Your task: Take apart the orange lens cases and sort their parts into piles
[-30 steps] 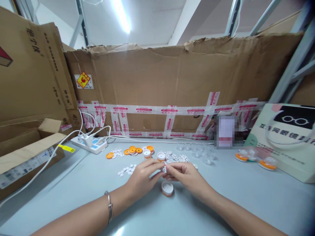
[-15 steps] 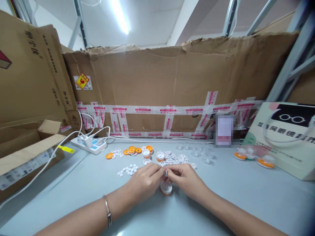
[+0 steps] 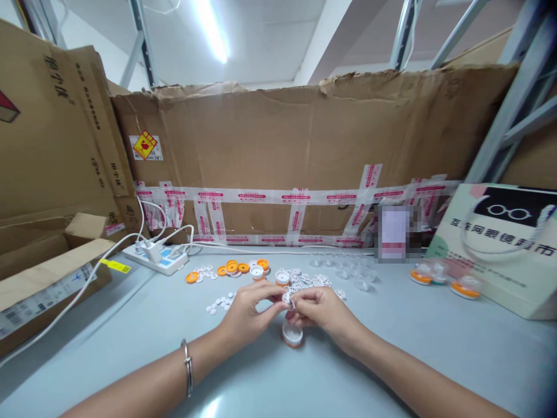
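1. Leftward, flat orange plastic rings [image 3: 232,266] and small round white plastic discs [image 3: 223,301] lie on the smooth grey table [image 3: 152,325].
2. The left hand [image 3: 250,310] pinches one side of a small white perforated plastic piece [image 3: 287,299].
3. That piece is raised between both hands, near a round white-and-orange plastic cup [image 3: 292,335].
4. The right hand [image 3: 325,313] grips its other side.
5. Farther right, clear plastic domes [image 3: 362,284] sit in a group.
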Demonstrator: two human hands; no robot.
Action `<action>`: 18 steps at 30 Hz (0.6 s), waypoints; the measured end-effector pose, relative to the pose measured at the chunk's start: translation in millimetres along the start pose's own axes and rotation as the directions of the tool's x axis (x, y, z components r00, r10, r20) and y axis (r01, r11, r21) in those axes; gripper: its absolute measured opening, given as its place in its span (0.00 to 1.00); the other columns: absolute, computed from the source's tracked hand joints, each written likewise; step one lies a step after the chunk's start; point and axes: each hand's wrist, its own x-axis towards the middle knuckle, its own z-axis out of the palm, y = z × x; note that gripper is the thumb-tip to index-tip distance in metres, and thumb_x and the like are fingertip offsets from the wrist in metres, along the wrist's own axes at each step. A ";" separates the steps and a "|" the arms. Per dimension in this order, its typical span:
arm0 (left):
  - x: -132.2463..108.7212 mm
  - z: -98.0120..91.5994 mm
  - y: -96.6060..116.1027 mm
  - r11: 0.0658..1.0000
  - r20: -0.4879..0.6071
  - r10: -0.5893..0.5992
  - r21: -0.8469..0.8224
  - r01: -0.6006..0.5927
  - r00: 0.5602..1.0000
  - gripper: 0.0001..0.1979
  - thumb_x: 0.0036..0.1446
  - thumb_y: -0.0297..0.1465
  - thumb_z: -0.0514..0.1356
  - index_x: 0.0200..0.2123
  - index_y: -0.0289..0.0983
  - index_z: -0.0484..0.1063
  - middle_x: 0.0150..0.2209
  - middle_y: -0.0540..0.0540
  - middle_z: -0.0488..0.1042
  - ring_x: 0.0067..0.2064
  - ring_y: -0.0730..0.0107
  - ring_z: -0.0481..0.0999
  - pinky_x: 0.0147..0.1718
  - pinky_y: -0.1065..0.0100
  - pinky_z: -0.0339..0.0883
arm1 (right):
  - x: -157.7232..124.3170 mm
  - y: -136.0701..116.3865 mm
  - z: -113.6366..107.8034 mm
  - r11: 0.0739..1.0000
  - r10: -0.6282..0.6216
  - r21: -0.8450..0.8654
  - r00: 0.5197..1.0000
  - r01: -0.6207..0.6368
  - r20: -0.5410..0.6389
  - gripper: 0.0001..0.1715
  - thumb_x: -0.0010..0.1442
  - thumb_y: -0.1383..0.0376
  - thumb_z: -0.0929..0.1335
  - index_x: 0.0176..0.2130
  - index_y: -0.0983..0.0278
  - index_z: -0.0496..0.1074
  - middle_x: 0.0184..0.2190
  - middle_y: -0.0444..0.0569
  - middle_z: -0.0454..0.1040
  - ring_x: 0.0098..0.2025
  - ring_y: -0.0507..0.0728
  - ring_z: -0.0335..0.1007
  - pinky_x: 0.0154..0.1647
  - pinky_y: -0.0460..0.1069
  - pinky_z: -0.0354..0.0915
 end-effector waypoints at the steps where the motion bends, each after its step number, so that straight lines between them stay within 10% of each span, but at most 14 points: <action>1: 0.8 -0.6 0.5 0.999 0.007 -0.040 -0.031 0.040 0.999 0.07 0.53 0.28 0.58 0.36 0.34 0.73 0.32 0.44 0.75 0.34 0.69 0.73 0.35 0.68 0.68 | -0.4 -0.7 -0.2 1.000 0.019 0.001 1.000 -0.019 -0.008 0.07 0.40 0.63 0.69 0.22 0.67 0.72 0.17 0.43 0.73 0.22 0.50 0.71 0.29 0.45 0.67; 13: 1.2 3.8 2.1 0.926 -0.074 -0.286 -0.276 0.256 0.955 0.06 0.50 0.31 0.60 0.31 0.34 0.73 0.31 0.47 0.75 0.34 0.70 0.73 0.37 0.69 0.67 | -0.6 -4.1 0.4 0.981 -0.188 -0.054 0.982 0.188 -0.012 0.19 0.42 0.53 0.71 0.22 0.67 0.68 0.16 0.43 0.72 0.20 0.49 0.67 0.25 0.45 0.64; 18: 6.2 -1.8 -7.2 0.835 -0.184 -0.434 -0.449 0.317 0.882 0.11 0.49 0.34 0.61 0.33 0.32 0.71 0.33 0.43 0.74 0.35 0.68 0.73 0.35 0.68 0.68 | 5.6 -6.6 -15.5 0.997 -0.080 -0.006 0.988 0.080 -0.130 0.16 0.44 0.56 0.70 0.23 0.67 0.68 0.18 0.44 0.72 0.20 0.49 0.66 0.24 0.44 0.62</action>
